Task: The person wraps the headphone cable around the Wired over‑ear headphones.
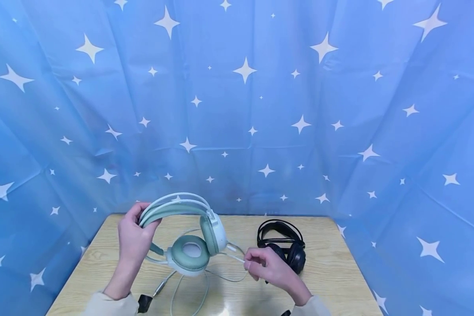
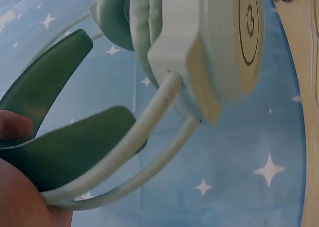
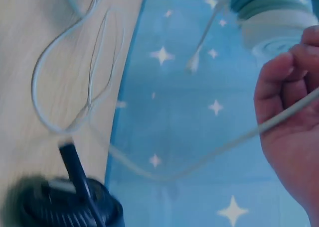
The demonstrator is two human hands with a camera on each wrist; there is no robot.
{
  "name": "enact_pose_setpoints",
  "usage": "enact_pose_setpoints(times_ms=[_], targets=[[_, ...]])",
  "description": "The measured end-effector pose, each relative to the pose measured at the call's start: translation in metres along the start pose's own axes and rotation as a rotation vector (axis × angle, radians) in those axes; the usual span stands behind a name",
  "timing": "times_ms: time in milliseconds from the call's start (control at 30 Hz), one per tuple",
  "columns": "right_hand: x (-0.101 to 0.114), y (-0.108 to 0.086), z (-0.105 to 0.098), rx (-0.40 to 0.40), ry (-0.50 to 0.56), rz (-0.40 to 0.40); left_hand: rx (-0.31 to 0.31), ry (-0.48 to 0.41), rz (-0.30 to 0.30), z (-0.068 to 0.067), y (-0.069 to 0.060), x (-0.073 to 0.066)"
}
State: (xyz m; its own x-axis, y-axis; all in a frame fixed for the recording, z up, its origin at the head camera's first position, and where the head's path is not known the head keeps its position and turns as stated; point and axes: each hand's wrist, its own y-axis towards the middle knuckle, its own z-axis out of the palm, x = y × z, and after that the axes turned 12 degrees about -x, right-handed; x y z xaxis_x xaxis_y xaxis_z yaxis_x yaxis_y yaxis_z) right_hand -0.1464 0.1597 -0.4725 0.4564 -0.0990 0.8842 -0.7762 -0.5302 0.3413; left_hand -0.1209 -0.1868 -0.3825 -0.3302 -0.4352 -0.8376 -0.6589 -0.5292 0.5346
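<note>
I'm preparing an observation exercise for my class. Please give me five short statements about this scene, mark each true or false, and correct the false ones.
1. The left hand grips the headband of the mint-green and white headphones. True.
2. The right hand grips a black microphone. False: it holds a pale cable.
3. The black headphones rest on the wooden table. True.
4. In the head view, the black pair is left of the mint-green pair. False: it is to the right.
5. The blue backdrop is patterned with white stars. True.
</note>
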Motion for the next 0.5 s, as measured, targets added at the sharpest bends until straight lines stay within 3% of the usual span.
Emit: enact_pose_setpoints(times_ms=[100, 200, 500], targets=[[0.003, 0.001, 0.007, 0.057, 0.088, 0.013, -0.049, 0.092, 0.119, 0.003, -0.002, 0.004], [0.007, 0.002, 0.013, 0.098, 0.075, 0.034, -0.074, 0.150, 0.187, 0.005, -0.004, 0.008], [0.022, 0.010, 0.019, 0.112, -0.019, 0.056, -0.020, 0.184, 0.234, 0.006, -0.008, 0.012]])
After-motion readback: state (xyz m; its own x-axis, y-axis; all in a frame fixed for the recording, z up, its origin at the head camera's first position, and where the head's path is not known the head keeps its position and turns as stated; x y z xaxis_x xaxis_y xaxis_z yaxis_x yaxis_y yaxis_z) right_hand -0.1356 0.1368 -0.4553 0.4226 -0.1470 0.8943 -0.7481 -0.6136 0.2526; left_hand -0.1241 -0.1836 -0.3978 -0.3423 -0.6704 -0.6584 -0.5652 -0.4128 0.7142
